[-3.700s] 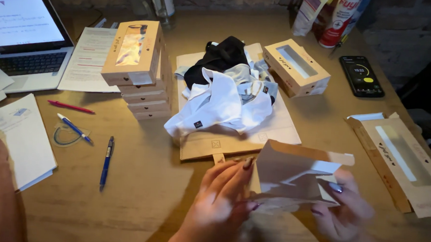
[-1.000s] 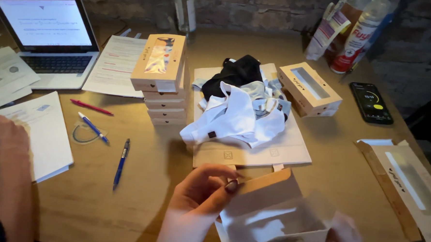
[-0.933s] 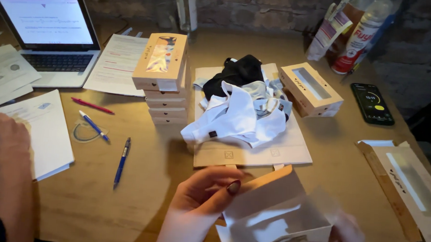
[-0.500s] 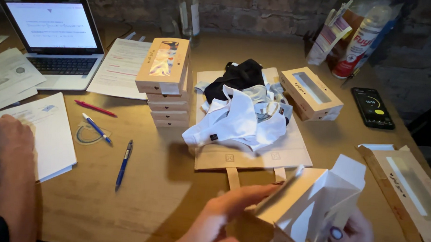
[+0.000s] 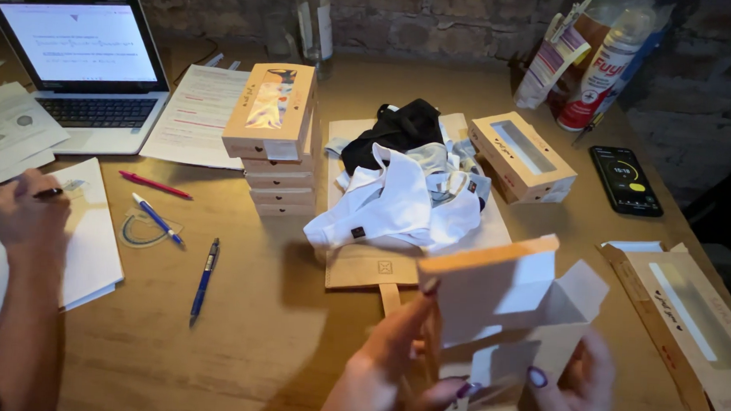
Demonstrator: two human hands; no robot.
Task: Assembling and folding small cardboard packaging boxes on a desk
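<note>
My left hand (image 5: 387,371) and my right hand (image 5: 578,389) both hold a tan cardboard box (image 5: 505,306) low in the view, close to me. It stands upright with its white inside showing and its flaps open. My left fingers press its left side, and my right fingers grip it from below on the right. Just beyond it a pile of white garments (image 5: 398,205) and a black one (image 5: 402,125) lies on a flat cardboard sheet (image 5: 363,267).
A stack of windowed boxes (image 5: 274,136) stands left of the garments, and one more box (image 5: 522,155) on the right. An unfolded box (image 5: 689,314), a phone (image 5: 625,180), bottles (image 5: 602,60), a laptop (image 5: 80,61) and pens (image 5: 204,279) surround them. Another person's hand (image 5: 28,215) holds a pen over papers.
The box has gone from flat-lying in my hands to upright, with its flaps opened out. The other person's hand has shifted a little on the papers.
</note>
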